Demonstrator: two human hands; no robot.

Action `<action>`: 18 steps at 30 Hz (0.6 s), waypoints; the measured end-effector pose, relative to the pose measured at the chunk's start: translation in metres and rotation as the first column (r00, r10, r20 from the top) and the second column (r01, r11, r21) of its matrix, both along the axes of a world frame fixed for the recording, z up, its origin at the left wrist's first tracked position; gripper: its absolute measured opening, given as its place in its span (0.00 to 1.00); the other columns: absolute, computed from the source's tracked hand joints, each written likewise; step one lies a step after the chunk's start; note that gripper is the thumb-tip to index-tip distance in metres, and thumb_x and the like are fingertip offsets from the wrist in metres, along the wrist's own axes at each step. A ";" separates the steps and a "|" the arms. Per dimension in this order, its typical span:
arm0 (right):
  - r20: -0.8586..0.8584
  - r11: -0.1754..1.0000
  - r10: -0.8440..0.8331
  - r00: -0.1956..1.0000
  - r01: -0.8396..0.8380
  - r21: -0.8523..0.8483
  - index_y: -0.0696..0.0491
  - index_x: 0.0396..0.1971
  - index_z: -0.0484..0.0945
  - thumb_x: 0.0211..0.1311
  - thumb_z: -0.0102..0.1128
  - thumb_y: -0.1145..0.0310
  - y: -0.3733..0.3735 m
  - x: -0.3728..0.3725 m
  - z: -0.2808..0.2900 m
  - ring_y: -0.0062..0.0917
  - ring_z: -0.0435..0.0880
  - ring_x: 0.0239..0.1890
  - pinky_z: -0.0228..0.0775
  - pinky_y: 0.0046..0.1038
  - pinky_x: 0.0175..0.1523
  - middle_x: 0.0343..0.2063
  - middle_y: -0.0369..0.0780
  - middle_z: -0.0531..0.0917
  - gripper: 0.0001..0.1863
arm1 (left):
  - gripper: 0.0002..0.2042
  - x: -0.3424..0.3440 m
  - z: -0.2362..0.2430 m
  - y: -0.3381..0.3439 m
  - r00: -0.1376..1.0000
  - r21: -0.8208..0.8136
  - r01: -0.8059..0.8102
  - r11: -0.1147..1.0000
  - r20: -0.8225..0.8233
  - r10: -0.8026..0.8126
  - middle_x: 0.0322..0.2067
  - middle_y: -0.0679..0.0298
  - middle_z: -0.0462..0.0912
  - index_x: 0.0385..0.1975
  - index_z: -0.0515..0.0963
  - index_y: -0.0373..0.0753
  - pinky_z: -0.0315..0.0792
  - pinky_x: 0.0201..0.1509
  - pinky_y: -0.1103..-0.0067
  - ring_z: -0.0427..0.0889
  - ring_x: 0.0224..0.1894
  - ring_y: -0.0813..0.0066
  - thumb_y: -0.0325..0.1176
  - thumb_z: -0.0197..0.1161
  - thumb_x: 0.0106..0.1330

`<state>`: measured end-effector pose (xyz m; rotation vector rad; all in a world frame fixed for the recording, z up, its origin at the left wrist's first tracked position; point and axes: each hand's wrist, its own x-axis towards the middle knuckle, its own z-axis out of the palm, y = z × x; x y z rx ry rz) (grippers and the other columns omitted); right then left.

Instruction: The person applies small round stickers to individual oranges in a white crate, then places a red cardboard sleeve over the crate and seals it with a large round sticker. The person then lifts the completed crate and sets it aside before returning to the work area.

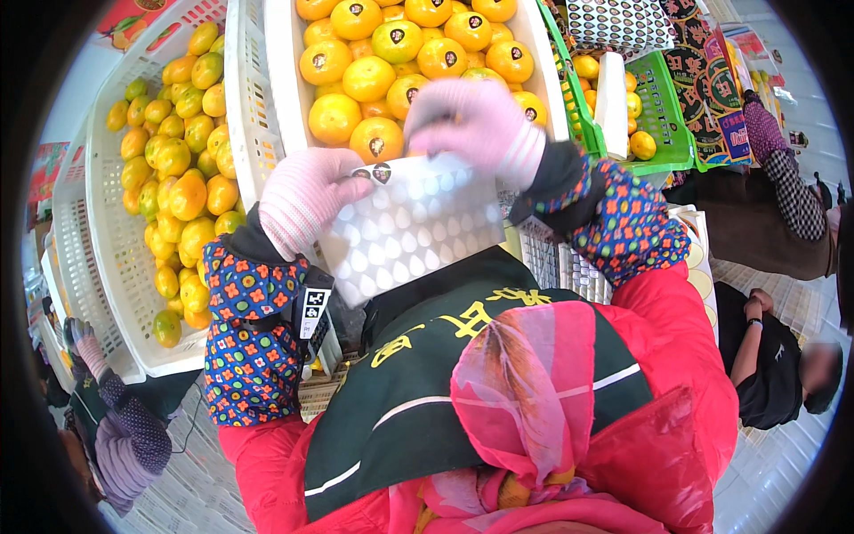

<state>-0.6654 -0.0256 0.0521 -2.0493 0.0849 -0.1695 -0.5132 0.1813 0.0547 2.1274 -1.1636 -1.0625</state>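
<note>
My left hand (311, 198), in a pink knitted glove, pinches the upper left corner of a sheet of stickers (416, 233). The sheet is mostly bare white backing with rows of drop-shaped marks, and a couple of dark stickers remain by my left thumb. My right hand (480, 126), gloved alike, is smeared by motion above the sheet's top edge, over the nearest fruit. Its fingers look bent, but whether they hold anything is unclear. Just beyond both hands, orange citrus fruits (368, 80) fill a white crate (283, 76); many carry a small dark sticker.
To the left stands a white perforated crate (111, 258) of unstickered yellow-green and orange citrus (173, 158). At the right are a green basket (672, 98) with some fruit and another sticker sheet (618, 22). People work at both sides, including a person in black (769, 356).
</note>
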 end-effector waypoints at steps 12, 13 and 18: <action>-0.078 0.629 -0.324 0.943 0.153 -0.762 0.44 0.39 0.86 0.56 0.66 0.59 -0.021 0.119 -0.015 0.35 0.87 0.41 0.77 0.38 0.46 0.36 0.41 0.88 0.12 | 0.12 -0.010 0.007 0.003 0.859 0.209 0.329 0.921 0.341 -0.383 0.25 0.54 0.82 0.31 0.83 0.41 0.75 0.35 0.64 0.83 0.30 0.51 0.43 0.69 0.60; -0.010 0.514 -0.314 0.949 0.161 -0.843 0.43 0.40 0.85 0.56 0.65 0.60 -0.018 0.120 -0.013 0.35 0.87 0.41 0.77 0.39 0.46 0.36 0.41 0.88 0.12 | 0.12 -0.011 0.006 0.003 0.848 0.209 0.339 0.917 0.355 -0.394 0.24 0.54 0.82 0.31 0.83 0.42 0.75 0.34 0.63 0.83 0.30 0.50 0.44 0.68 0.60; -0.042 0.838 0.001 0.999 -0.024 -0.545 0.44 0.43 0.81 0.55 0.64 0.64 0.004 0.116 -0.016 0.37 0.87 0.40 0.78 0.38 0.45 0.35 0.40 0.88 0.14 | 0.13 -0.015 0.002 0.002 0.814 0.247 0.386 0.889 0.362 -0.454 0.22 0.55 0.81 0.30 0.83 0.44 0.76 0.34 0.60 0.83 0.30 0.49 0.48 0.66 0.61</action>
